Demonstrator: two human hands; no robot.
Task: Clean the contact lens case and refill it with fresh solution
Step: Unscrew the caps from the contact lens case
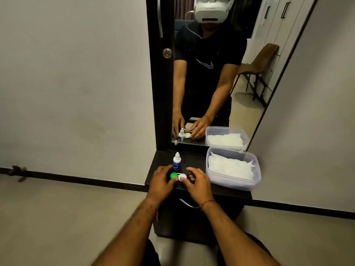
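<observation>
Case: we see a small plastic contact lens case (178, 176) of two round wells joined side by side, one under a glossy green cap (174, 175), the other under a white cap (182, 177).
Axis: its long axis runs left to right across the dark, smooth bench (197, 160), green end toward the left.
Position: it lies flat near the bench's front edge, just in front of an upright white solution bottle (177, 161) with a blue label and a tapered nozzle.
Left grip: the left hand (160, 182) curls around the green end, thumb tip touching the cap's front edge; we cannot tell how firmly it holds.
Right grip: the right hand (197, 182) meets the white end, thumb against the cap and fingers loosely spread above; a firm hold is unclear.
Beside: a clear, round-cornered plastic tub (233, 182) of crumpled white tissue stands to the right, apart from the case.
</observation>
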